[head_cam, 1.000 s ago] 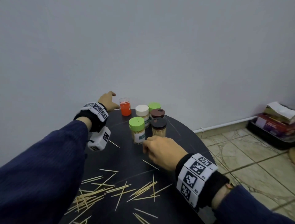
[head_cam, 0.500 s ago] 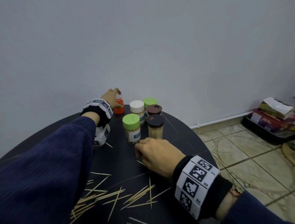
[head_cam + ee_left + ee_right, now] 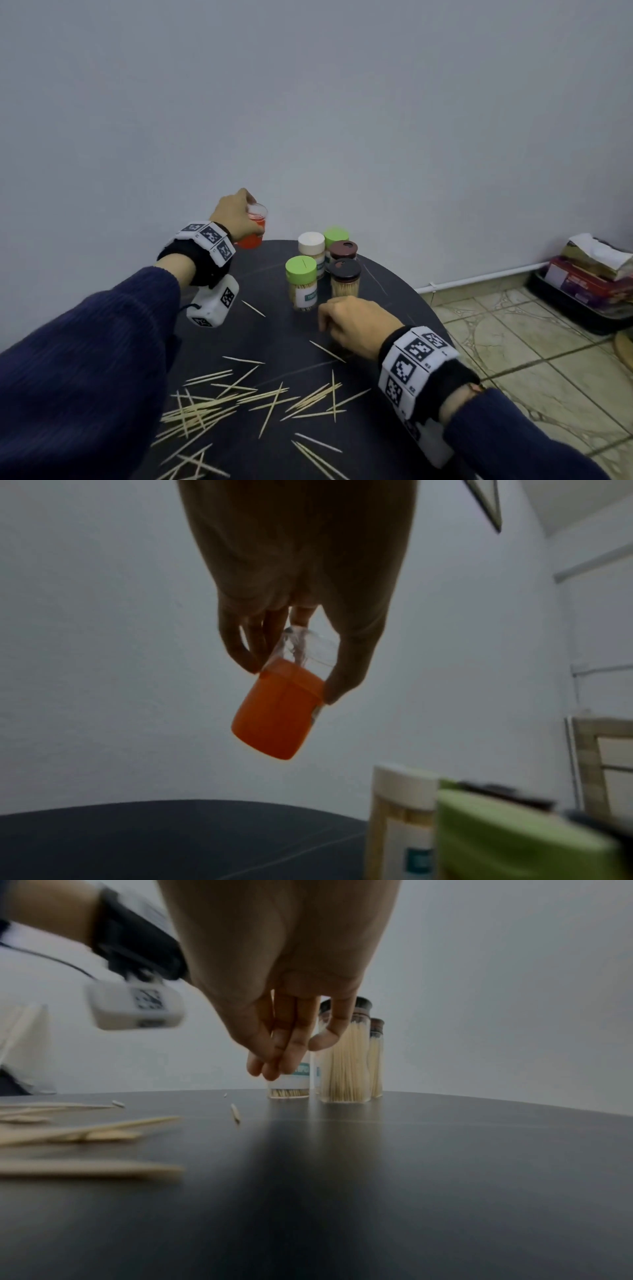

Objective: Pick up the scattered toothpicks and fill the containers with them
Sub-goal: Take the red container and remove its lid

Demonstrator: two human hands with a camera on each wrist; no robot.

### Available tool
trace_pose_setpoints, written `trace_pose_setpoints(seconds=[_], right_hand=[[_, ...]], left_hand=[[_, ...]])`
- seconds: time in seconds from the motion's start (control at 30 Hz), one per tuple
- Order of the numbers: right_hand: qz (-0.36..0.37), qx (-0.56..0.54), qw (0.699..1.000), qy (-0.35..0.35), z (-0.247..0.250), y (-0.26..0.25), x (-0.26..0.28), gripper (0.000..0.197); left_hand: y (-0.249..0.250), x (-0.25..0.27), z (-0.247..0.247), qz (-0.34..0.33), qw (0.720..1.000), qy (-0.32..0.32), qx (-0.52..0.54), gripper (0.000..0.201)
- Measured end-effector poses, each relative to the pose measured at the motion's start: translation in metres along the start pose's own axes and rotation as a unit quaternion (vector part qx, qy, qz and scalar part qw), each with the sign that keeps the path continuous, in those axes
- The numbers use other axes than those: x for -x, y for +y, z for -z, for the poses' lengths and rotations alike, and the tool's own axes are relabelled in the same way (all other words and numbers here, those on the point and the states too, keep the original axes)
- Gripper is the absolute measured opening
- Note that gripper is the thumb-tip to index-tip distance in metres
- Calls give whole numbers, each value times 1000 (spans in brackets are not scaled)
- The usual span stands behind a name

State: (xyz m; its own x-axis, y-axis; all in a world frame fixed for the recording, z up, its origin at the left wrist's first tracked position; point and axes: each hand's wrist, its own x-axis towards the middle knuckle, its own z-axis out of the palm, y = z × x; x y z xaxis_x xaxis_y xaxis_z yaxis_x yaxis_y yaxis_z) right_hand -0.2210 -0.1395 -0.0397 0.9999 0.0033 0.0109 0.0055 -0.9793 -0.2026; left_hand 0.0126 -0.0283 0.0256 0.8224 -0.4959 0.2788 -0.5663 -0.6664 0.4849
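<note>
My left hand (image 3: 236,219) grips a small container with an orange base and clear top (image 3: 252,229), lifted above the far left edge of the black round table (image 3: 394,308). In the left wrist view my fingers (image 3: 240,653) and thumb pinch this orange container (image 3: 277,712), tilted in the air. My right hand (image 3: 356,325) hovers low over the table just in front of the filled containers, fingers (image 3: 274,1058) hanging loosely and holding nothing. Scattered toothpicks (image 3: 239,401) lie over the near part of the table. A single toothpick (image 3: 327,351) lies beside my right hand.
Several capped containers full of toothpicks stand together: a green-lidded one (image 3: 301,284), a dark-lidded one (image 3: 345,282), a white-lidded one (image 3: 311,246), another brown-lidded one (image 3: 343,251) and a green one behind (image 3: 336,234). A grey wall stands behind. Boxes (image 3: 589,274) sit on the tiled floor at right.
My left hand reached the orange container, closed round it and lifted it off the table. My right hand stayed in front of the containers.
</note>
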Motion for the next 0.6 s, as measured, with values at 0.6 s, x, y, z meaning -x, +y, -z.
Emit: trace_pose_setpoints(seconds=[0.6], right_hand=[[37, -300, 936, 181, 27, -82, 38, 47]], left_hand=[[22, 208, 52, -88, 977, 7, 195, 49]])
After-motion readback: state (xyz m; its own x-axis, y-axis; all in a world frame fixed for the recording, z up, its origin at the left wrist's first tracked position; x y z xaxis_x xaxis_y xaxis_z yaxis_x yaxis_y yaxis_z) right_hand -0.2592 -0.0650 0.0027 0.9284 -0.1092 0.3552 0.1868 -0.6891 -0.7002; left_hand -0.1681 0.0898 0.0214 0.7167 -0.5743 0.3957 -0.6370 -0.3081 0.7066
